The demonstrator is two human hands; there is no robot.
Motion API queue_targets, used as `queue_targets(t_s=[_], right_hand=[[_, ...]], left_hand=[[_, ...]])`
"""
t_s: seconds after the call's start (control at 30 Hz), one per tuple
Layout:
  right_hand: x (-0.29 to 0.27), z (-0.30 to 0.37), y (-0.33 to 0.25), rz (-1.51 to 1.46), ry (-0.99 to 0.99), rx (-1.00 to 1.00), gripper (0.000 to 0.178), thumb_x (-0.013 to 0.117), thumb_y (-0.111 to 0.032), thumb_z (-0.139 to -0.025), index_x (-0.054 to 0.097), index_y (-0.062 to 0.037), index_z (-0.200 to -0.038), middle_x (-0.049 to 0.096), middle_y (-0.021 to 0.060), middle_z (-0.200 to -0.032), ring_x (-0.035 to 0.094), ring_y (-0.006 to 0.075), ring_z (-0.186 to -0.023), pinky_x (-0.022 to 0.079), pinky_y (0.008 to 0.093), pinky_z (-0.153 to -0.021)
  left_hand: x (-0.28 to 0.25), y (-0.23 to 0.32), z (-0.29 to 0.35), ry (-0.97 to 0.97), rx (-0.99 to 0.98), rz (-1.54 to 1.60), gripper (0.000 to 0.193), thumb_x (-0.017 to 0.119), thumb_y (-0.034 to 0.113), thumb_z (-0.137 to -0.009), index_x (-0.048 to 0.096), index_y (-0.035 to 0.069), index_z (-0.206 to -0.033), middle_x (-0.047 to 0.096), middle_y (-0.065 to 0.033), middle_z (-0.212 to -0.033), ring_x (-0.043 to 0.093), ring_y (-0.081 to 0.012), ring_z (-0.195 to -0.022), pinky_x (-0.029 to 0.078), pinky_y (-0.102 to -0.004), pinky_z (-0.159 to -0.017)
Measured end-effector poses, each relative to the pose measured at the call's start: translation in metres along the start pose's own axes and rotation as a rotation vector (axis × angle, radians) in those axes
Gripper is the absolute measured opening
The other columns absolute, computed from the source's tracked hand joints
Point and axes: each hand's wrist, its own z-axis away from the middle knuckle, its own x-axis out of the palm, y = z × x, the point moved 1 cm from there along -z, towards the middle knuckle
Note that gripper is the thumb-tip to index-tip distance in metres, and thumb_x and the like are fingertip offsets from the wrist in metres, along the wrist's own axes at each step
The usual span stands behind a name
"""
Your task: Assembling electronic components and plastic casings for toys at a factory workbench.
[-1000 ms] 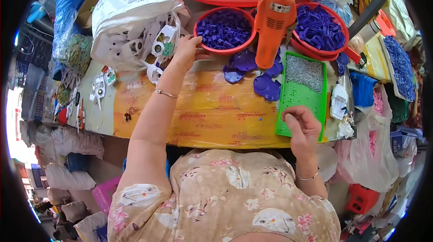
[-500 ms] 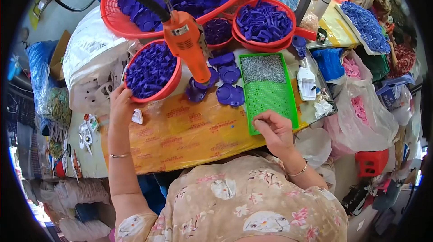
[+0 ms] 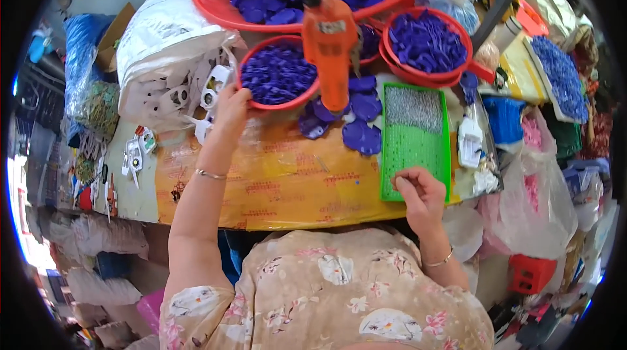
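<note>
My left hand [image 3: 232, 110] is at the left rim of a small red basket [image 3: 282, 106] heaped with small purple plastic parts [image 3: 277, 72]. Its thumb lies against the rim, and the fingers are partly hidden beside a white plastic part [image 3: 214, 87]. My right hand [image 3: 421, 196] hovers over the near end of a green perforated tray [image 3: 384, 147]. Thumb and forefinger are pinched together; whatever sits between them is too small to see. Small grey pieces [image 3: 413, 107] cover the tray's far portion. Flat purple discs [image 3: 361, 138] lie left of the tray.
An orange power tool [image 3: 332, 49] hangs over the table's middle. Behind it are a large red basket [image 3: 261, 25] of purple parts and another red basket [image 3: 436, 80]. A white sack [image 3: 157, 43] of white parts stands left. Pink-filled bags [image 3: 522, 200] hang right.
The view has shifted. My left hand and the small red basket have moved right and away from me, off the white sack. My right hand stays pinched over the green tray.
</note>
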Motion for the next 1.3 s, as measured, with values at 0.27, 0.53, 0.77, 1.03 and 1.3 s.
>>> queue_targets(t_s=[0.27,0.53,0.77,1.03,1.3], right_hand=[[-0.001,-0.082,-0.047,0.355,-0.109,-0.354,0.013,0.058,0.001,-0.084,0.058,0.0022,-0.097,0.061,0.0045,-0.091,0.058,0.0108,-0.079,0.047,0.0231,-0.071],[0.054,-0.275,-0.062,1.252,-0.079,-1.026,0.026,0.057,-0.02,-0.077,0.059,-0.0091,-0.1,0.056,0.0073,-0.1,0.05,0.0245,-0.102,0.04,0.0376,-0.082],[0.067,-0.322,-0.052,1.423,-0.341,-0.894,0.005,0.051,-0.009,-0.077,0.056,-0.0074,-0.077,0.058,0.0112,-0.072,0.06,0.0321,-0.071,0.048,0.0442,-0.061],[0.055,-0.344,-0.14,0.984,-0.213,-0.906,0.011,0.063,-0.007,-0.078,0.06,-0.0021,-0.087,0.059,0.0224,-0.075,0.062,0.0383,-0.074,0.047,0.0427,-0.06],[0.032,-0.362,-0.179,1.185,-0.17,-0.834,0.016,0.064,-0.008,-0.079,0.062,0.0017,-0.091,0.06,0.0231,-0.075,0.06,0.037,-0.069,0.047,0.0377,-0.061]], left_hand=[[0.039,-0.005,-0.021,0.002,0.054,0.055,0.021,0.051,0.003,-0.074,0.059,-0.007,-0.09,0.06,-0.0115,-0.079,0.06,-0.0195,-0.064,0.055,-0.0357,-0.05],[0.026,-0.006,0.016,-0.044,0.084,0.063,0.027,0.046,0.0,-0.073,0.057,-0.006,-0.096,0.06,-0.0081,-0.079,0.063,-0.0194,-0.062,0.056,-0.0334,-0.051],[0.03,0.005,0.046,-0.057,-0.033,0.21,0.03,0.044,-0.002,-0.076,0.056,-0.007,-0.103,0.06,-0.0099,-0.086,0.064,-0.0194,-0.069,0.058,-0.0336,-0.054],[0.03,-0.002,0.018,-0.014,-0.043,0.237,0.032,0.042,-0.001,-0.079,0.051,-0.006,-0.109,0.06,-0.0126,-0.092,0.065,-0.0221,-0.071,0.06,-0.0366,-0.053],[0.05,0.004,-0.023,-0.015,0.011,0.276,0.028,0.041,0.0,-0.08,0.049,-0.009,-0.105,0.059,-0.0149,-0.093,0.066,-0.024,-0.071,0.059,-0.0359,-0.052]])
